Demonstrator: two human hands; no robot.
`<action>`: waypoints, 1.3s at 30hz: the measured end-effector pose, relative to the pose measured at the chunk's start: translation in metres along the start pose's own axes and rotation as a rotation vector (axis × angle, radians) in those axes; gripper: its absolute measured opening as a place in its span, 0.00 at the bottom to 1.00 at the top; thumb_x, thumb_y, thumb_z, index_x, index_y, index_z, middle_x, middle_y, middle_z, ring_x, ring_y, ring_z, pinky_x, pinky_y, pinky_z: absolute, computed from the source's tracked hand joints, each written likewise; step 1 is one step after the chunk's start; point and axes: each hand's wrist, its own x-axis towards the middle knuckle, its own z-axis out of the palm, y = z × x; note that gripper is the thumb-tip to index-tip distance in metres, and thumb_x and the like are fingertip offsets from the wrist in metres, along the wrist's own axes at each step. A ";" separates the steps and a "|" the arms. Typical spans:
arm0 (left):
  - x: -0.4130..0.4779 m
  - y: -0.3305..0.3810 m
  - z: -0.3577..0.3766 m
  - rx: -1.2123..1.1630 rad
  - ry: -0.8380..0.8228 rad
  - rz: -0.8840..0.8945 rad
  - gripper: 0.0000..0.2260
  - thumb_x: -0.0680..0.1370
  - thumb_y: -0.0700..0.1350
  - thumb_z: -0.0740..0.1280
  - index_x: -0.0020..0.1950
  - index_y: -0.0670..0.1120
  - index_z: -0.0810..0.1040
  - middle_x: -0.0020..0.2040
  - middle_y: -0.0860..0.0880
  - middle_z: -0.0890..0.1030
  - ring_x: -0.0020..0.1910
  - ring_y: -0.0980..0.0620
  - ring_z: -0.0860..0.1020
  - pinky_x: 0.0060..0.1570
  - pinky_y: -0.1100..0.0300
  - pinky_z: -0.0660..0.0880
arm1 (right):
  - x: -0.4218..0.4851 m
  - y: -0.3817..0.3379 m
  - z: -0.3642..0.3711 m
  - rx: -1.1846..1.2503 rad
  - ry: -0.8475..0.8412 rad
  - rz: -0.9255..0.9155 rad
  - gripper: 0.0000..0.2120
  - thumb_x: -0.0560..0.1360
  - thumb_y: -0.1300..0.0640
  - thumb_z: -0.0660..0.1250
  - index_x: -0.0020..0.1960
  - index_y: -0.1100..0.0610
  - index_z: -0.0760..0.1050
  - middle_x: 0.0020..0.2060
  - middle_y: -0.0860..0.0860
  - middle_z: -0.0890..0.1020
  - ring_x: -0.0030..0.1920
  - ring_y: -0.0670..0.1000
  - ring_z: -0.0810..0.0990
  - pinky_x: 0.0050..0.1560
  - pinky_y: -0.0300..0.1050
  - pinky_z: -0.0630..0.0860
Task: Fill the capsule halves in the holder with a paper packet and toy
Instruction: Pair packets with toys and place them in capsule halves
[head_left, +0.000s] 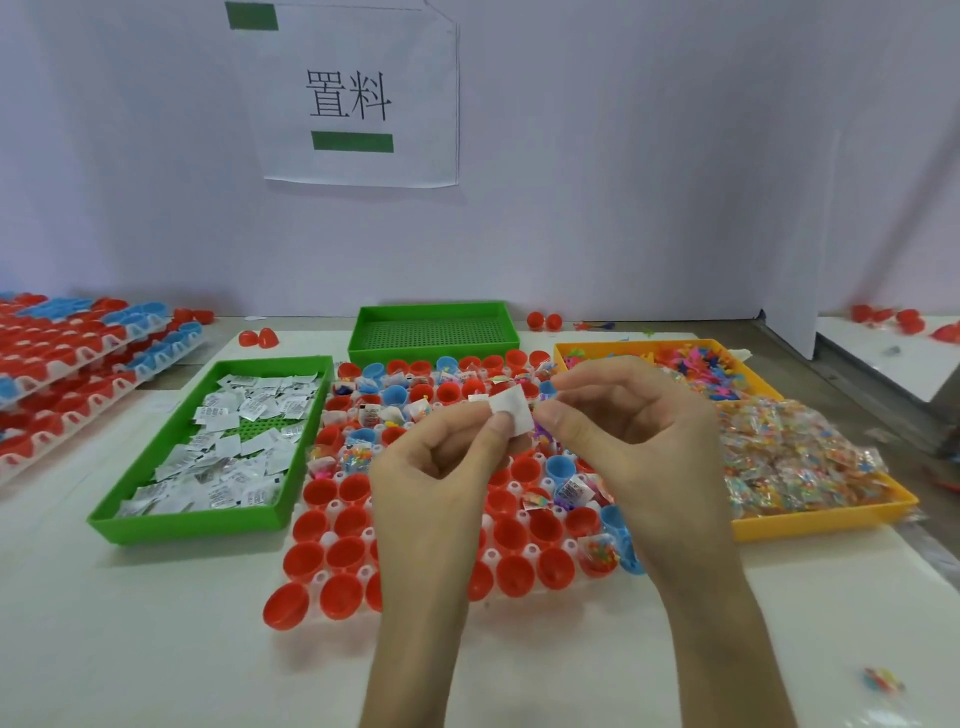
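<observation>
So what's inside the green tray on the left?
Small white paper packets, piled loosely in the green tray. Some holey floor shows; packets cover the rest.

Holder (332, 539) at desk (156, 623) centre; packet tray (187, 525) left, toy tray (810, 525) right, another tray (431, 348) behind, stacked holders (78, 364) far left.
</observation>
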 end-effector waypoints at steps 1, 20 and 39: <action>-0.001 0.000 0.001 -0.007 -0.025 -0.002 0.05 0.74 0.40 0.73 0.48 0.44 0.86 0.41 0.46 0.87 0.42 0.48 0.86 0.43 0.64 0.81 | 0.000 0.001 0.002 -0.019 0.000 -0.020 0.07 0.69 0.59 0.78 0.45 0.51 0.83 0.37 0.45 0.86 0.40 0.45 0.85 0.41 0.36 0.80; 0.002 0.001 -0.005 -0.136 -0.076 -0.110 0.13 0.66 0.44 0.75 0.49 0.44 0.86 0.43 0.44 0.87 0.44 0.47 0.86 0.42 0.64 0.80 | 0.007 0.032 -0.025 -0.415 0.175 -0.005 0.09 0.75 0.59 0.73 0.51 0.45 0.81 0.46 0.39 0.83 0.46 0.42 0.80 0.42 0.29 0.73; 0.000 0.002 -0.009 0.066 -0.141 -0.086 0.06 0.68 0.49 0.74 0.44 0.53 0.86 0.41 0.47 0.87 0.46 0.47 0.86 0.48 0.60 0.81 | 0.004 0.074 -0.075 -0.480 0.359 0.193 0.09 0.71 0.61 0.77 0.42 0.47 0.84 0.38 0.42 0.85 0.40 0.41 0.83 0.39 0.34 0.79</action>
